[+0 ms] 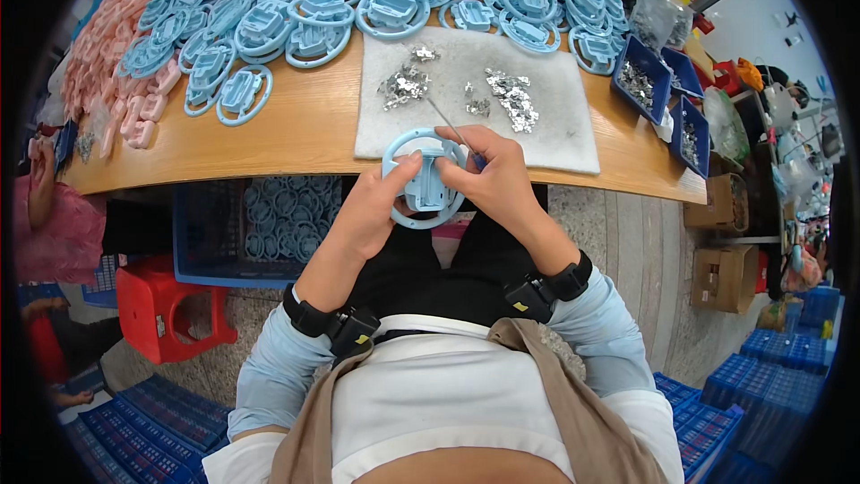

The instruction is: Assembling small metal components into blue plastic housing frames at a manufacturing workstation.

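Blue ring [425, 186], long axis toward white mat [560, 139], pinched between left hand [365, 206] and right hand [497, 177], thin tool [449, 125] in right.

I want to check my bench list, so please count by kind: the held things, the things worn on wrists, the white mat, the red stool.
Light-blue ring-shaped plastic part: 1
Blue-handled screwdriver-like tool: 1
Black wristbands: 2
White mat: 1
Red stool: 1
Total: 6
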The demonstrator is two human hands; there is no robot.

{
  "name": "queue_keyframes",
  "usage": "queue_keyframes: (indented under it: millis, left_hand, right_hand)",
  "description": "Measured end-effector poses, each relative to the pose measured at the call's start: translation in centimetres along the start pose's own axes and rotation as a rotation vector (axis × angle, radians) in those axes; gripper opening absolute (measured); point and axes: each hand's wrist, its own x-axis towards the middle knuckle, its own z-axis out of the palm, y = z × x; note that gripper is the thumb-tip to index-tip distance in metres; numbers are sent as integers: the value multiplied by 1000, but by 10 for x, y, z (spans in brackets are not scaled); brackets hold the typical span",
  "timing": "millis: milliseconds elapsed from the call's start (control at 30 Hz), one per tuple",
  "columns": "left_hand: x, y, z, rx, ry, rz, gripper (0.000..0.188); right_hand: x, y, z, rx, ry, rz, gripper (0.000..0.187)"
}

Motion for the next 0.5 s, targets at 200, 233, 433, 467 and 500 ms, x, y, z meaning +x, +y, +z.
queue_keyframes:
  millis: [200,233,433,467,500]
  left_hand:
    - [18,-3,0,166,75,178,27]
    - [20,-1,0,136,72,173,27]
    - [22,-6,0,85,148,155,29]
    - [24,-6,-1,68,149,162,28]
    - [24,-8,-2,50,153,163,28]
  right_hand:
    - [40,25,-30,40,-155,-42,26]
    - [56,28,-40,-144,-47,-127,23]
    - [97,41,-56,-900,1,-209,15]
    - [100,42,-54,-943,-20,-193,15]
    - [101,44,-53,-967,-28,-214,14]
